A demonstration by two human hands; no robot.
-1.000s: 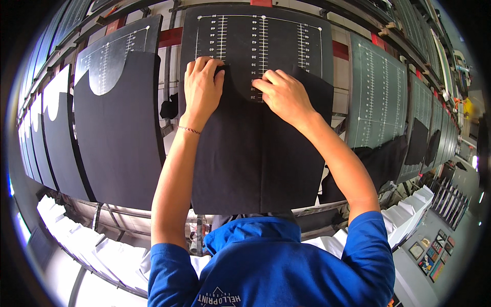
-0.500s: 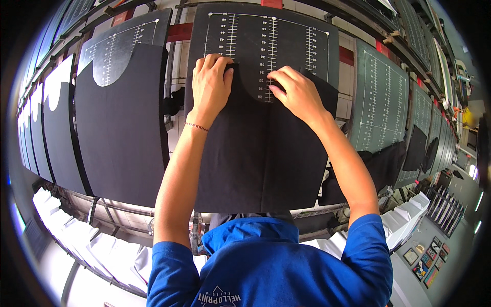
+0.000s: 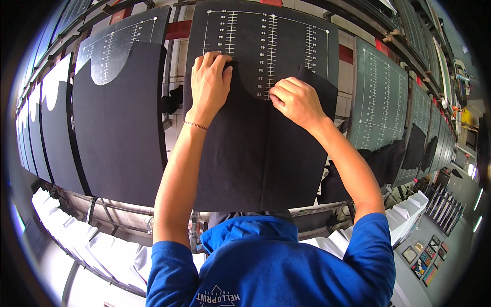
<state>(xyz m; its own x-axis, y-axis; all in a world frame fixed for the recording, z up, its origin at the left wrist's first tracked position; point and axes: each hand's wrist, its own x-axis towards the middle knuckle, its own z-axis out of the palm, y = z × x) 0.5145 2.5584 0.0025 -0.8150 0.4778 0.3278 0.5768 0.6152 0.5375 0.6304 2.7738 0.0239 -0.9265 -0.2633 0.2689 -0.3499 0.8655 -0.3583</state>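
A black fabric panel with a curved neckline cutout lies over a dark board marked with white ruler scales. At the panel's upper left corner, my left hand has its fingers bent over the edge, with the thumb against the cloth. My right hand is closed in a pinch at the right side of the neckline curve, near the middle scale. Right of that hand, the panel's upper right corner lies on the board. Both sets of fingertips partly hide the cloth edge.
To the left, another board carries a smooth black panel; more covered boards follow. On the right stands a grey marked board with bunched dark cloth at its lower end. White folded sheets hang below the boards.
My right hand has come slightly nearer along the neckline, and its fingers have drawn together. My left hand has stayed almost in place.
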